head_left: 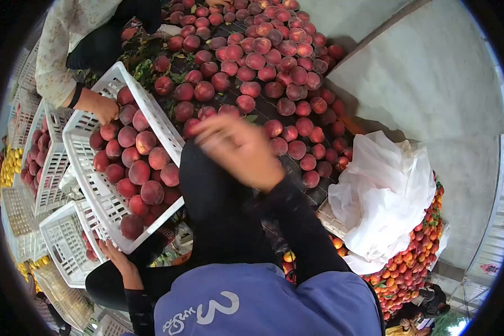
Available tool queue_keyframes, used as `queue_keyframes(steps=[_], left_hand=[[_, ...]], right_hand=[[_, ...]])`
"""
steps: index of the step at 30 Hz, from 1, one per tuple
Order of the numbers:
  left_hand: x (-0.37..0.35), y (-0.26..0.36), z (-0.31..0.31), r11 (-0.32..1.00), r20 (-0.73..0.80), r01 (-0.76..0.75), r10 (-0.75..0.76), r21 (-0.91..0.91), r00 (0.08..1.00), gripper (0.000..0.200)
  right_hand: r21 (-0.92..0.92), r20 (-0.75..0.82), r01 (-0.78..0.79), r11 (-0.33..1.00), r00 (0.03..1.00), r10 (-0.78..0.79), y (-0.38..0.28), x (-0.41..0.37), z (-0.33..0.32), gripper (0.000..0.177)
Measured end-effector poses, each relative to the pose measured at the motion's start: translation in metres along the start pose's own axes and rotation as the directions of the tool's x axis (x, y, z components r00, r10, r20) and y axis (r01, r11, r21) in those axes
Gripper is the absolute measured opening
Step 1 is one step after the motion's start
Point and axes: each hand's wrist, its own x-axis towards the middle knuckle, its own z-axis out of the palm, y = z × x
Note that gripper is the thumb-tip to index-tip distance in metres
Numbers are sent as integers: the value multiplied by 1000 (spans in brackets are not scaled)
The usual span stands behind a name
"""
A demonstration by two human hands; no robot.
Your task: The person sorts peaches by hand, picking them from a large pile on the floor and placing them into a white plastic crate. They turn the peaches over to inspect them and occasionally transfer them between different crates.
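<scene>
My right hand point(241, 151) is smeared by motion above my knee, close to the near edge of a spread of dark red peaches point(257, 59); whether it holds anything does not show. My left hand point(119, 264) rests with stretched fingers at the near corner of a white plastic crate point(98, 193). That crate stands tilted at my left, with many peaches point(130, 151) inside it. Another person's hand point(102, 106), with a dark wristband, reaches over the far end of the crate and touches the fruit.
More white crates point(61, 241) stand at the left, one holding peaches point(38, 148). Yellow fruit point(10, 165) lies behind them. White plastic sheeting point(383, 190) is bunched at the right beside a pile of orange-red fruit point(409, 263). A grey wall point(425, 84) bounds the right side.
</scene>
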Motion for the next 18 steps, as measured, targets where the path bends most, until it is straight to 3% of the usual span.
queue_keyframes(steps=[1, 2, 3, 4, 6, 7, 8, 9, 10, 12, 13, 14, 16, 17, 18], left_hand=[[7, 19, 7, 998, -94, -62, 61, -9, 994, 55], [12, 28, 12, 992, -191, -122, 117, -12, 975, 57], [21, 27, 13, 988, -231, -130, 147, 89, 962, 57], [33, 19, 11, 987, -236, -129, 148, 92, 960, 57], [56, -4, 6, 997, -248, -80, 71, -26, 966, 55], [61, -3, 6, 997, -251, -81, 79, 2, 965, 53], [67, -2, 7, 997, -252, -72, 72, 11, 965, 53], [73, -1, 8, 986, -191, 68, -97, -151, 977, 53], [80, 3, 9, 931, -106, 211, -252, -299, 962, 52], [76, 31, 24, 961, -107, 157, -185, -228, 977, 52], [76, 41, 29, 935, -59, 205, -232, -291, 971, 52], [78, 44, 31, 902, -13, 253, -275, -350, 961, 53], [89, 23, 17, 903, -54, 282, -315, -326, 948, 53], [93, 8, 9, 939, -132, 260, -294, -225, 947, 53], [92, -5, -3, 962, -202, 246, -266, -118, 943, 52]], right_hand=[[133, -166, -144, 981, 972, 165, 18, -2, -31, 24], [106, -319, -106, 989, 938, 135, 84, -6, -65, 25], [-185, -363, -160, 970, 928, 83, 144, -16, -105, 28], [-24, -491, -360, 933, 817, 303, 217, -37, -133, 38], [-214, -636, -677, 704, 644, 425, 263, -55, -163, 54], [-216, -631, -681, 700, 644, 432, 290, -54, -174, 54], [-304, -704, -666, 681, 639, 311, 316, -52, -183, 62], [-389, -756, -654, 649, 629, 181, 335, -47, -190, 70], [-386, -753, -658, 646, 630, 192, 346, -36, -196, 70], [-297, -845, -783, 547, 482, 231, 370, -13, -206, 77], [-258, -833, -763, 593, 486, 263, 393, -7, -218, 88], [-257, -823, -764, 592, 494, 280, 402, 0, -223, 88], [51, -737, -504, 862, 564, 373, 421, 13, -227, 95], [58, -718, -514, 856, 574, 394, 434, 21, -229, 95], [-53, -828, -675, 736, 442, 346, 445, 27, -230, 92]])
